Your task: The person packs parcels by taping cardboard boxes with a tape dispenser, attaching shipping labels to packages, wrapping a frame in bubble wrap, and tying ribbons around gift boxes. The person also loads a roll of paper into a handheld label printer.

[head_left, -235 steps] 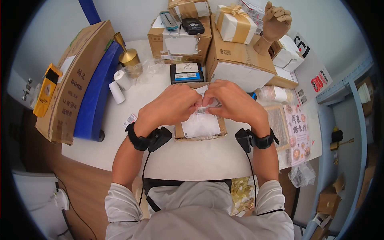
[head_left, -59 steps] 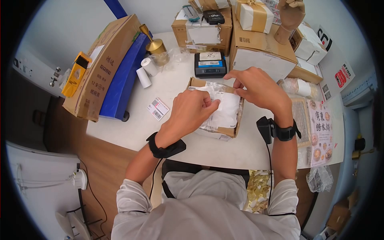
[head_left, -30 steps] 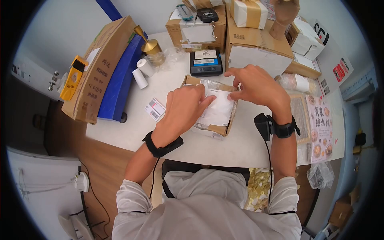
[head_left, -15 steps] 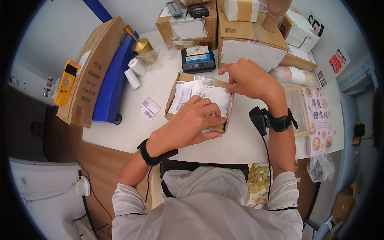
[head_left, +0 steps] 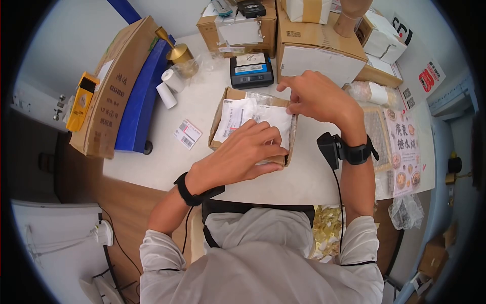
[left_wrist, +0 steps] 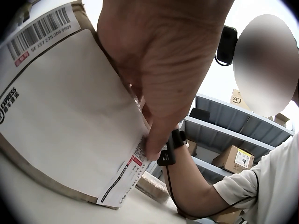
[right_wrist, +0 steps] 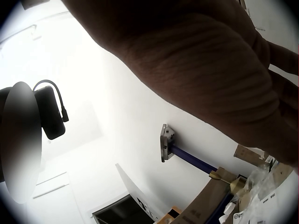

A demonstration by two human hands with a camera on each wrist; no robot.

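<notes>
A worn cardboard box [head_left: 217,124] with white printed labels [head_left: 234,121] and clear plastic lies on the table in the head view. My left hand [head_left: 243,152] reaches across its front; the bent fingers and thumb grip its front right corner. From the left wrist, a large white sheet [left_wrist: 74,112] with SF Express print covers one face. My left thumb [left_wrist: 156,142] presses beside a label strip [left_wrist: 124,182] there. My right hand [head_left: 321,99] is at the box's back right corner, its thumb at the rim and index finger stretched out. The right wrist view barely shows its fingers.
A label printer [head_left: 251,71] stands behind the box. Paper rolls [head_left: 169,88] and a loose label [head_left: 188,134] lie left. Larger cartons [head_left: 321,55] stand at the back. A printed poster [head_left: 403,152] and a wrapped bundle [head_left: 374,93] lie right.
My left hand has moved from the box top to its front right corner, uncovering the printed labels. The right hand stays near the back right corner. The head view has shifted.
</notes>
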